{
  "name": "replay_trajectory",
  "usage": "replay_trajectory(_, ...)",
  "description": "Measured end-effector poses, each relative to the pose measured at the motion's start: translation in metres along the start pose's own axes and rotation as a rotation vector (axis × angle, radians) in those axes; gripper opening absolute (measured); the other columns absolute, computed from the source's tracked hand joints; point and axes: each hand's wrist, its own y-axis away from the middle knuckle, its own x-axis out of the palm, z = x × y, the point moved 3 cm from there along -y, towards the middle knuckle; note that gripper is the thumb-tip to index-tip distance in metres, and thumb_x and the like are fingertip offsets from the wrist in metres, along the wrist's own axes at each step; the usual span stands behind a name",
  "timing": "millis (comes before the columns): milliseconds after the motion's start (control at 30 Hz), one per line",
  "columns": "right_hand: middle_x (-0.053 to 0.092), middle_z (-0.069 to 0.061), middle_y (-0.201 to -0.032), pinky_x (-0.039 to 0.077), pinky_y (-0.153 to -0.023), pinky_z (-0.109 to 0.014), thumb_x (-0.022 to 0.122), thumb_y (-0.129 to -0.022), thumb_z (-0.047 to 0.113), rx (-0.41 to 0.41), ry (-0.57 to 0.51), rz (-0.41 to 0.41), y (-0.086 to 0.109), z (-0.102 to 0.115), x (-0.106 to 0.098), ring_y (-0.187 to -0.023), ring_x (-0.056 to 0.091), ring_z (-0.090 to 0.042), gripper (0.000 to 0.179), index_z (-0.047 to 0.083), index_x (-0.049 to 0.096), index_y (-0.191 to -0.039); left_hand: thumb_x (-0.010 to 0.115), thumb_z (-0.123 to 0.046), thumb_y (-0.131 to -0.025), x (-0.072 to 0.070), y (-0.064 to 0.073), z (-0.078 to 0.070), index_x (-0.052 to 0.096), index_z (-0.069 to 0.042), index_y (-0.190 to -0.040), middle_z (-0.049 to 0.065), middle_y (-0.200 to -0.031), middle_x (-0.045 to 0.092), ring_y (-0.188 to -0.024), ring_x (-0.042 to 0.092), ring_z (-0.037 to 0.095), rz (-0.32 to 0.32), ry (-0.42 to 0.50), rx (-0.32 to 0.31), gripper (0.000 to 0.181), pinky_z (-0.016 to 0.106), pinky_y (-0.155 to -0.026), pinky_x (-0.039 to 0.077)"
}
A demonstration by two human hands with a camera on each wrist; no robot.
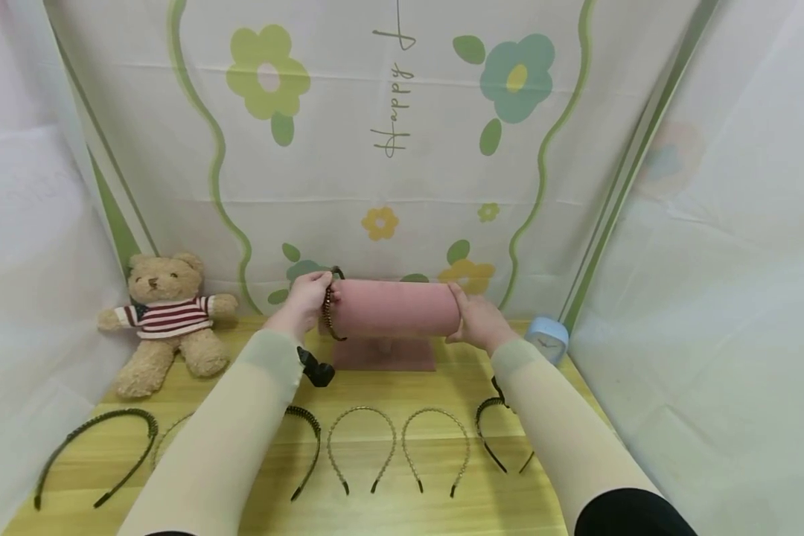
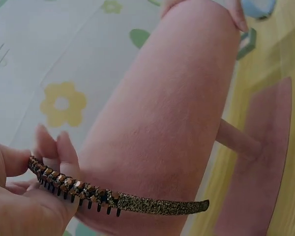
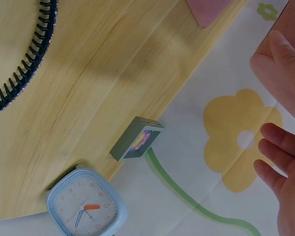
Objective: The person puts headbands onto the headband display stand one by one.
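A pink padded headband stand, a horizontal roll on a post and flat base, stands at the back of the table. My left hand pinches a bronze-beaded headband between thumb and fingers. That headband, with black comb teeth inside, lies across the roll's left end; one tip reaches past the near side. At the roll's right end, my right hand holds it with digits on opposite sides. The right wrist view shows several of its fingers bent and apart from the roll.
Several headbands, among them a dark one and a thin beaded one, lie in a row along the front. A teddy bear sits at left. At right are a blue clock and small green box. Fabric walls enclose the table.
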Motion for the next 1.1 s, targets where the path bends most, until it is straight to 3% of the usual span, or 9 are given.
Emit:
replay_trajectory(133, 0.061, -0.022, -0.121, 0.043, -0.101, -0.052, 0.094, -0.063, 0.04, 0.002, 0.006, 0.002, -0.001, 0.001, -0.001, -0.111, 0.056, -0.04, 0.127, 0.013, 0.014, -0.158, 0.051, -0.024, -0.105, 0.008, 0.0, -0.001, 0.043, -0.005, -0.148, 0.015, -0.12, 0.06, -0.093, 0.067, 0.019, -0.031, -0.126, 0.022, 0.048, 0.03, -0.085, 0.054)
replay_trajectory(233, 0.06, -0.022, -0.123, 0.043, -0.102, -0.051, 0.094, -0.063, 0.039, 0.006, 0.007, 0.001, 0.0, 0.003, -0.002, -0.112, 0.056, -0.04, 0.127, 0.014, 0.014, -0.158, 0.058, -0.023, -0.101, 0.011, 0.001, -0.005, 0.045, -0.006, -0.147, 0.017, -0.139, 0.051, -0.117, 0.058, 0.028, -0.059, -0.269, 0.057, 0.051, 0.039, -0.099, 0.049)
replay_trajectory(333, 0.06, -0.023, -0.123, 0.043, -0.101, -0.053, 0.095, -0.063, 0.036, 0.005, -0.004, -0.004, 0.001, 0.004, -0.004, -0.112, 0.056, -0.041, 0.126, 0.013, 0.014, -0.157, 0.061, -0.023, -0.098, 0.012, 0.002, -0.009, 0.048, -0.005, -0.145, 0.016, -0.147, 0.044, -0.131, 0.045, 0.033, -0.105, -0.457, 0.105, 0.052, 0.045, -0.105, 0.043)
replay_trajectory(433, 0.06, -0.023, -0.123, 0.043, -0.101, -0.053, 0.095, -0.063, 0.034, 0.008, -0.013, -0.008, 0.002, 0.005, -0.006, -0.111, 0.056, -0.041, 0.126, 0.012, 0.015, -0.157, 0.062, -0.027, -0.096, 0.011, 0.003, -0.011, 0.057, -0.006, -0.137, 0.015, -0.144, 0.049, -0.132, 0.044, 0.034, -0.155, -0.613, 0.149, 0.046, 0.047, -0.103, 0.044)
replay_trajectory(500, 0.06, -0.023, -0.124, 0.043, -0.101, -0.053, 0.095, -0.063, 0.034, 0.013, -0.014, -0.005, 0.002, 0.006, -0.006, -0.112, 0.056, -0.041, 0.126, 0.013, 0.014, -0.157, 0.062, -0.029, -0.096, 0.011, 0.003, -0.011, 0.061, -0.007, -0.133, 0.014, -0.138, 0.054, -0.127, 0.049, 0.034, -0.171, -0.658, 0.165, 0.043, 0.048, -0.099, 0.047)
replay_trajectory(733, 0.06, -0.023, -0.124, 0.044, -0.1, -0.053, 0.094, -0.065, 0.038, 0.006, 0.007, 0.008, 0.002, 0.004, -0.005, -0.112, 0.056, -0.041, 0.126, 0.013, 0.012, -0.158, 0.067, -0.03, -0.095, 0.012, 0.003, -0.006, 0.069, -0.008, -0.12, 0.012, -0.122, 0.063, -0.113, 0.058, 0.031, -0.199, -0.667, 0.197, 0.033, 0.047, -0.09, 0.052)
replay_trajectory(900, 0.06, -0.022, -0.123, 0.047, -0.096, -0.054, 0.094, -0.065, 0.037, 0.005, -0.001, 0.005, 0.003, 0.005, -0.007, -0.111, 0.057, -0.041, 0.125, 0.013, 0.014, -0.157, 0.069, -0.031, -0.094, 0.013, 0.001, -0.006, 0.071, -0.007, -0.119, 0.012, -0.121, 0.065, -0.112, 0.059, 0.03, -0.214, -0.743, 0.234, 0.034, 0.046, -0.089, 0.053)
replay_trajectory(1100, 0.061, -0.022, -0.122, 0.048, -0.094, -0.054, 0.094, -0.064, 0.036, -0.008, 0.005, -0.003, 0.003, 0.006, -0.007, -0.108, 0.058, -0.041, 0.124, 0.013, 0.015, -0.157, 0.07, -0.031, -0.094, 0.014, 0.003, -0.008, 0.075, -0.008, -0.109, 0.011, -0.112, 0.069, -0.104, 0.062, 0.03, -0.184, -0.86, 0.252, 0.028, 0.047, -0.085, 0.054)
